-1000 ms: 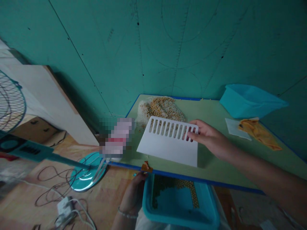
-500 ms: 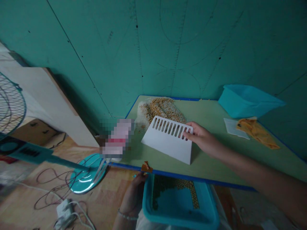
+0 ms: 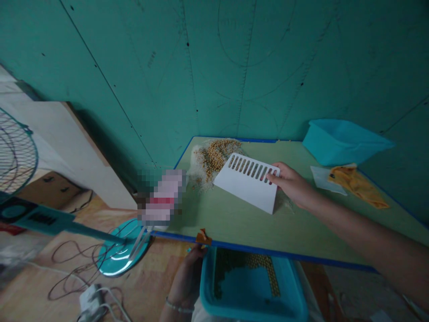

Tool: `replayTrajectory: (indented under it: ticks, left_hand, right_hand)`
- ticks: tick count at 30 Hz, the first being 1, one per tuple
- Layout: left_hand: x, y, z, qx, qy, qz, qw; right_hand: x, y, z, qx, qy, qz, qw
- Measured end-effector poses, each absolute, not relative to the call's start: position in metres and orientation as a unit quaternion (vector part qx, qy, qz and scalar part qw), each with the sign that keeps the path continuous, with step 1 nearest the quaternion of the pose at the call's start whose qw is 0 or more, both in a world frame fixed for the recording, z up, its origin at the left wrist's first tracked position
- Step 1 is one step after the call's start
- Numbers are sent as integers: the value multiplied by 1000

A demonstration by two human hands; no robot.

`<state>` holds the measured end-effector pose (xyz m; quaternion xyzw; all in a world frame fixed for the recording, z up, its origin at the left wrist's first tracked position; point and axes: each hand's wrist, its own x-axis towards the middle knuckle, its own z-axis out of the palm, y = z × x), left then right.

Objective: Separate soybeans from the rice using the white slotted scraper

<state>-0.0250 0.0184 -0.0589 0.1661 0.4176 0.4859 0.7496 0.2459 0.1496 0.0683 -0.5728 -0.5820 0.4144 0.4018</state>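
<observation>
- Right hand (image 3: 290, 181): pinching the upper right corner of a white slotted scraper (image 3: 246, 185), thumb on the near face, other fingers mostly hidden behind it.
- White slotted scraper: over the middle of the tabletop (image 3: 241, 228), tilted, slotted edge uppermost, plain edge toward the near side. Whether the plain edge touches the surface cannot be told.
- Pile of yellow beans and pale grains (image 3: 214, 156): at the far left of the tabletop, partly hidden behind the scraper; stray pieces lie around its near side.
- Left hand (image 3: 191, 266): below the near edge, beside the upper left corner of a blue tub (image 3: 208, 299). Fingers largely hidden; cannot tell whether they grip the tub.
- Blue tub: below the near edge, containing a dark mass along the left and yellow beans along the far side and right.
- Brown tape (image 3: 203, 237): on the near edge, above the left hand.
- Blue container (image 3: 321, 143): at the far right, near a yellow cloth (image 3: 362, 188) that partly overlaps a white sheet (image 3: 323, 179).
- Pink item (image 3: 164, 197): at the left edge, detail obscured by pixelation.
</observation>
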Motion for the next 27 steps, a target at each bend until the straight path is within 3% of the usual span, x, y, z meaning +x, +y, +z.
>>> replayTrajectory:
  ticks: [27]
  left_hand:
    - [-32, 29, -62, 209, 415, 483, 742]
  right_hand:
    - [255, 173, 74, -618, -572, 341, 419]
